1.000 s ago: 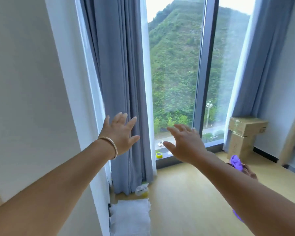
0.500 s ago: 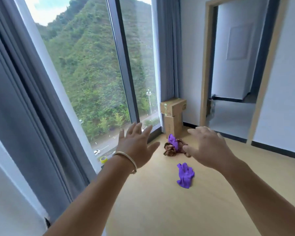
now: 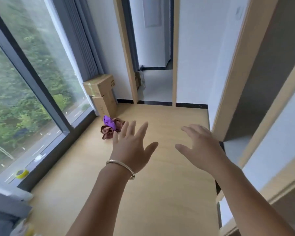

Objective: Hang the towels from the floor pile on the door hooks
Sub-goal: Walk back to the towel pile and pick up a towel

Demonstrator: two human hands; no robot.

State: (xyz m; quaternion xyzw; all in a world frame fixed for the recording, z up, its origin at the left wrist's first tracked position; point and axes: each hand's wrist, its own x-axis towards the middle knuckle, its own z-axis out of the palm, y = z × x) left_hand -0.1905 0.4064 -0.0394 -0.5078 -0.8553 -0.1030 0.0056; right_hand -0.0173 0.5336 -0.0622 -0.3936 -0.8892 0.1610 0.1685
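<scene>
Within the last second the view had swung from the window to the room, bringing the towel pile (image 3: 111, 127) on the floor (image 3: 163, 184) near stacked boxes (image 3: 102, 94) ahead, well beyond the left hand (image 3: 132, 149) and right hand (image 3: 201, 147), both spread wide and holding nothing.

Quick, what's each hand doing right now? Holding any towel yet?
Left hand: open, fingers spread, holding nothing.
Right hand: open, fingers relaxed, holding nothing.
The towel pile lies untouched on the floor.
</scene>
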